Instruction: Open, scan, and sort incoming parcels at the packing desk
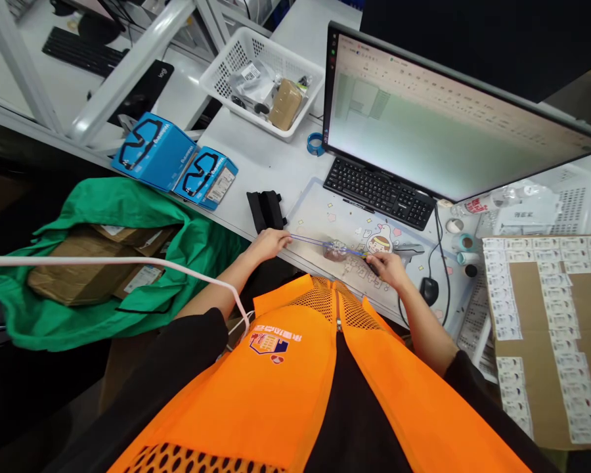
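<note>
My left hand (272, 244) is closed in a pinch at the table's front edge, on one end of a thin blue strip (308, 241). The strip runs taut to my right hand (387, 268), whose fingers are closed around its other end. A small dark and yellow bit shows at the right fingertips; I cannot tell what it is. Along the middle of the strip lies a crumpled, see-through plastic piece (335, 249), perhaps a bag, over the printed desk mat (315, 203). A black folded case (266, 210) lies just beyond my left hand.
A monitor (448, 118) stands behind a black keyboard (380, 192). A mouse (429, 290) is right of my right hand. Blue boxes (177, 161), a white basket (217, 82) and a tape roll (315, 144) are left. A green bag (98, 197) holds parcels; a label-covered cardboard (525, 302) is right.
</note>
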{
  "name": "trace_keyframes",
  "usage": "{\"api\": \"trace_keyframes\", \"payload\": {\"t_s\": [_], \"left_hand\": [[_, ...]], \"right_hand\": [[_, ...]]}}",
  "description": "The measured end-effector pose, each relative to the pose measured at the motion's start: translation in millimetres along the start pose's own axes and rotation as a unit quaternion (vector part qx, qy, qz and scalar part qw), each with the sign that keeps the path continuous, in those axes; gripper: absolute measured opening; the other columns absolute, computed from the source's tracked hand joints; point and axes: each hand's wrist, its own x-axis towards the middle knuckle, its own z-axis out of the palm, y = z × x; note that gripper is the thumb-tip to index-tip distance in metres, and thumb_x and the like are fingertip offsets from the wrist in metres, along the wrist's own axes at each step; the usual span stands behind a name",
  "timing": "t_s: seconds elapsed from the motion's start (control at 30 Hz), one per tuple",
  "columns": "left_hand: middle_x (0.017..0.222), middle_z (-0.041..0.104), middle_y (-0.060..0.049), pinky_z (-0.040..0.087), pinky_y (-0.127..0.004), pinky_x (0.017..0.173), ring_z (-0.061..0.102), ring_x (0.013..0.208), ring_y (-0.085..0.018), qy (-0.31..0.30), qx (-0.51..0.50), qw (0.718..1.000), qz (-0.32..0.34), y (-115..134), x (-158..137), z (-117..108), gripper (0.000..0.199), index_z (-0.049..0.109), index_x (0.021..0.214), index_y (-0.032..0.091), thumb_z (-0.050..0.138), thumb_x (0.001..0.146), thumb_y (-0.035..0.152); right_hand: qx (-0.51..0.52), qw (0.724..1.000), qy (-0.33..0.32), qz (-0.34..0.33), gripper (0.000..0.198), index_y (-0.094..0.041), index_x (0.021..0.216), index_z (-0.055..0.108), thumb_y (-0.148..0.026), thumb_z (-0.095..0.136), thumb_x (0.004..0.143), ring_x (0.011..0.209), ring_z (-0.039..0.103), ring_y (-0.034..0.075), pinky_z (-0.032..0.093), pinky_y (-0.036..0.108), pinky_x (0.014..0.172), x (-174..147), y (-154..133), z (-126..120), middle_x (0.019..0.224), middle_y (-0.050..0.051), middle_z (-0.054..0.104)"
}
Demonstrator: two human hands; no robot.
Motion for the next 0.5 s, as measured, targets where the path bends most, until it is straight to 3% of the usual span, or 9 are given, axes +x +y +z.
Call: {"api": "trace_keyframes", "payload": {"t_s": [0.13, 0.2, 0.27, 0.33, 0.4, 0.5], "left_hand": [[0.096, 0.078, -0.008, 0.054, -0.031, 0.091, 0.070, 0.091, -0.022, -0.008, -0.011, 0.999, 0.047, 2.6, -6.1, -1.0, 0.022, 0.072, 0.086, 0.018, 0.058, 0.100, 0.026], [0.111, 0.077, -0.010, 0.054, -0.031, 0.097, 0.070, 0.102, -0.022, -0.002, -0.027, 0.997, 0.076, 15.4, -8.1, 4.8, 0.023, 0.075, 0.097, 0.018, 0.056, 0.102, 0.031], [0.111, 0.077, -0.009, 0.055, -0.031, 0.096, 0.071, 0.103, -0.022, -0.005, -0.053, 0.992, 0.111, 34.2, -9.9, 11.8, 0.026, 0.075, 0.102, 0.019, 0.055, 0.103, 0.034], [0.105, 0.076, -0.009, 0.057, -0.032, 0.093, 0.072, 0.098, -0.022, -0.004, -0.086, 0.985, 0.150, 56.8, -12.0, 19.4, 0.028, 0.075, 0.101, 0.019, 0.054, 0.105, 0.037], [0.103, 0.076, -0.010, 0.057, -0.034, 0.093, 0.072, 0.096, -0.023, 0.005, -0.125, 0.975, 0.183, 79.4, -14.6, 27.3, 0.028, 0.075, 0.101, 0.018, 0.053, 0.105, 0.036], [0.108, 0.077, -0.011, 0.057, -0.036, 0.100, 0.073, 0.103, -0.023, 0.006, -0.178, 0.961, 0.214, 99.6, -17.5, 36.4, 0.024, 0.076, 0.102, 0.019, 0.055, 0.105, 0.031]], "right_hand": [[-0.014, 1.000, -0.006, 0.026, 0.043, -0.019, 0.084, 0.076, -0.055, 0.055, 0.096, 0.075, 0.066, 0.027, 0.050, 0.038, 0.075, 2.6, 12.8, -2.1, 0.077, 0.010, 0.073], [-0.023, 1.000, -0.013, 0.013, 0.049, -0.015, 0.115, 0.077, -0.057, 0.063, 0.094, 0.088, 0.070, 0.030, 0.052, 0.039, 0.082, 4.1, 3.1, 5.9, 0.096, 0.014, 0.077], [-0.052, 0.999, -0.017, -0.003, 0.084, -0.013, 0.154, 0.057, -0.062, 0.075, 0.087, 0.105, 0.072, 0.034, 0.054, 0.042, 0.088, 5.8, -16.5, 18.4, 0.124, 0.020, 0.073], [-0.095, 0.995, -0.029, -0.025, 0.113, -0.019, 0.170, 0.034, -0.066, 0.083, 0.080, 0.114, 0.071, 0.038, 0.055, 0.043, 0.090, 8.7, -41.8, 35.2, 0.148, 0.024, 0.060], [-0.131, 0.989, -0.056, -0.043, 0.107, -0.023, 0.168, 0.040, -0.065, 0.085, 0.080, 0.111, 0.073, 0.038, 0.056, 0.043, 0.089, 14.3, -66.4, 55.3, 0.155, 0.024, 0.054], [-0.146, 0.985, -0.078, -0.040, 0.062, -0.020, 0.143, 0.066, -0.051, 0.076, 0.090, 0.102, 0.075, 0.035, 0.057, 0.042, 0.087, 28.7, -89.1, 82.8, 0.145, 0.023, 0.062]]}}
